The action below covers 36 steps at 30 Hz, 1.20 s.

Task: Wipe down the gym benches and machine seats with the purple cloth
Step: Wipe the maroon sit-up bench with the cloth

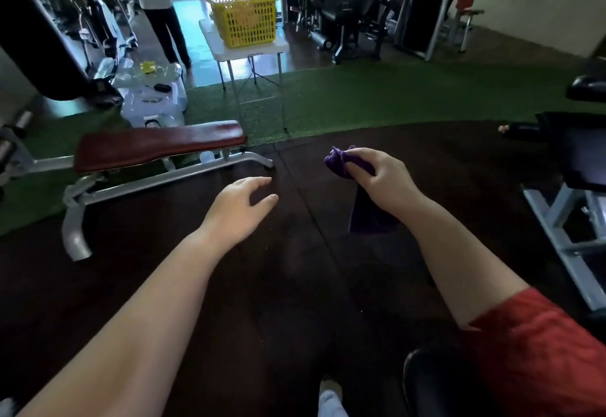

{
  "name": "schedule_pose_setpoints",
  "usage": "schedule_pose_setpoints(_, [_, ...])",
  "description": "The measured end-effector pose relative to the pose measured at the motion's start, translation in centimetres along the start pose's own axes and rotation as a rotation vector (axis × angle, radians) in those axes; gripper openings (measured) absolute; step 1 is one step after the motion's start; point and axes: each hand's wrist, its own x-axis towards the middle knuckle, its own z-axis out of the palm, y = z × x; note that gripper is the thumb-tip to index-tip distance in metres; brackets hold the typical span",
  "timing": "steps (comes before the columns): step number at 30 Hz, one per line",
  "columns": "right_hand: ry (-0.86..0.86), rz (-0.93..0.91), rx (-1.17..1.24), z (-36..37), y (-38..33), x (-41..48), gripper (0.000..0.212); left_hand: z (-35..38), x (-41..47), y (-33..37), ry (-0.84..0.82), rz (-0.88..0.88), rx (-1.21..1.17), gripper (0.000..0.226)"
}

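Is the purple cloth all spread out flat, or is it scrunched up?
Scrunched up. The right hand grips the purple cloth in a bunch, with one end poking out above the fingers and the rest hanging down below.

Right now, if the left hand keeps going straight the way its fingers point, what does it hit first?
Probably nothing close: the left hand points forward and slightly right over bare dark floor mat. The red bench lies to its left, the purple cloth to its right. Depth is unclear.
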Motion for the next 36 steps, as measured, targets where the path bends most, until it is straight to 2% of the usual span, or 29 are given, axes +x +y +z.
schedule_pose_setpoints(10, [-0.197,-0.183,-0.059,8.7,0.7,19.1,0.032,-0.7,11.7,-7.4,0.129,-0.215,-0.023,0.045])
schedule_pose_setpoints(17, [-0.340,-0.279,0.003,20.2,-1.1,30.7,0.030,-3.5,18.7,-16.5,0.207,-0.348,0.009,0.047])
schedule_pose_setpoints(23, [-0.351,-0.391,0.063,31.5,-4.2,41.8,0.029,-8.4,26.8,-26.1,0.273,-0.439,0.056,0.047])
schedule_pose_setpoints(36, [-0.472,-0.453,0.143,51.7,-10.6,66.4,0.026,-18.3,46.2,-44.3,0.316,-0.599,0.115,0.047])
